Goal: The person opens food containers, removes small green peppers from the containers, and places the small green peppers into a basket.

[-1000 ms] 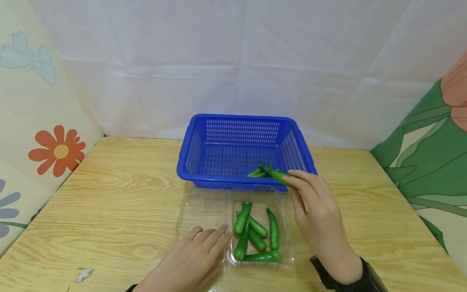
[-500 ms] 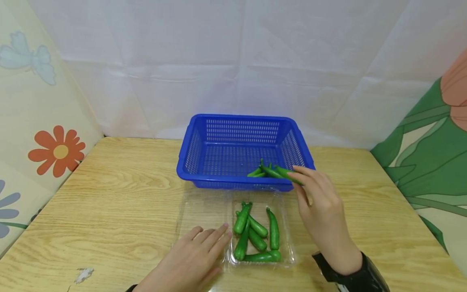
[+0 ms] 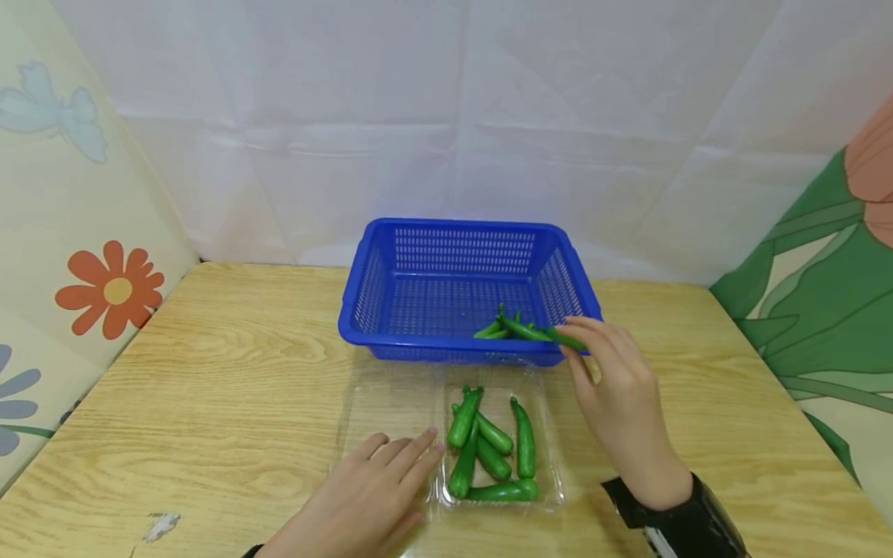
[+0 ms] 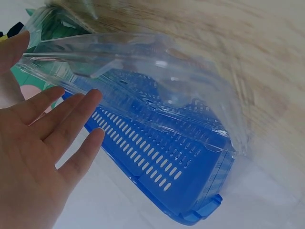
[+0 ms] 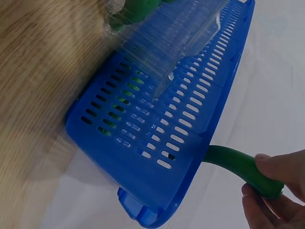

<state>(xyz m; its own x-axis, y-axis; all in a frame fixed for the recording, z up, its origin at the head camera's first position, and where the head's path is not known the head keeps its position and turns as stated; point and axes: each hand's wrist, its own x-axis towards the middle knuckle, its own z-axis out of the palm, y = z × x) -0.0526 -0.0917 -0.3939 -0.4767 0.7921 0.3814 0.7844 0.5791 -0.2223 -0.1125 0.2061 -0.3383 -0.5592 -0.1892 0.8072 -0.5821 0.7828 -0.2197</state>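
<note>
In the head view my right hand (image 3: 619, 395) pinches a slender green zucchini-like vegetable (image 3: 567, 339) at the near right corner of a blue plastic basket (image 3: 446, 341). The right wrist view shows thumb and fingers around its thick blunt end, while its thin end (image 5: 217, 153) passes behind the basket rim. Several similar vegetables (image 3: 519, 328) lie inside that corner, partly hidden by the front wall. A clear plastic clamshell box (image 3: 551, 496) lies opened in front, with several green vegetables (image 3: 525, 442) in its right half. My left hand (image 3: 370, 488) rests over the left half, fingers extended, holding nothing.
A wooden table (image 3: 230, 387) carries everything, with a worn patch (image 3: 162, 527) at its front left. Behind the basket hangs a white cloth (image 3: 314, 155). Panels with printed flowers (image 3: 117, 290) stand along both sides.
My right hand has shifted slightly right along the basket's near rim, and the vegetable in it has moved away from those in the basket. My left hand has stayed in place.
</note>
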